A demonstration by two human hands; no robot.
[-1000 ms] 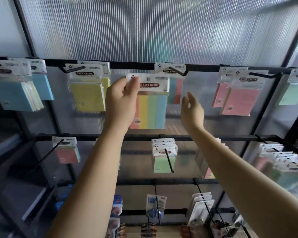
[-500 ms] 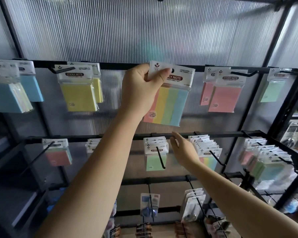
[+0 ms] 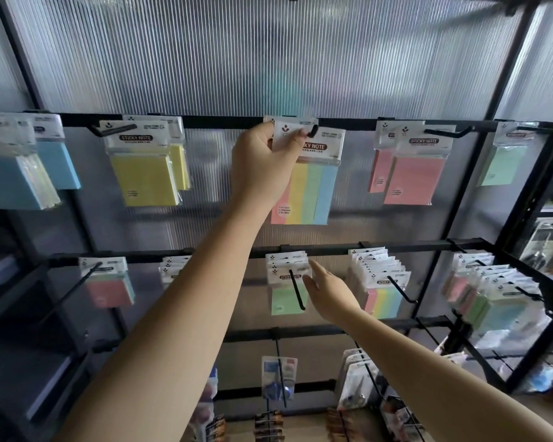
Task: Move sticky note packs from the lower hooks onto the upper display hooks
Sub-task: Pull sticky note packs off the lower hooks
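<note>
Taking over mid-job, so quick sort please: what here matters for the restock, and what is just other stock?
In the job:
- left hand pinching the striped pack at the upper hook
- right hand near the green packs on a lower hook

Just hanging about:
- yellow packs
- pink packs
- bottom-row goods

Up top, my left hand (image 3: 262, 164) works in the open stretch of ribbed panel between the yellow packs (image 3: 144, 173) on one side and the pink packs (image 3: 412, 177) on the other; both hang well clear. The upper hook (image 3: 313, 130) tip pokes straight out at my fingers (image 3: 296, 135). Below, my right hand (image 3: 331, 290) sits in the narrow gap between the green pack's hook (image 3: 297, 290) and the crowded striped packs (image 3: 382, 282), whose hook juts forward beside my wrist.
</note>
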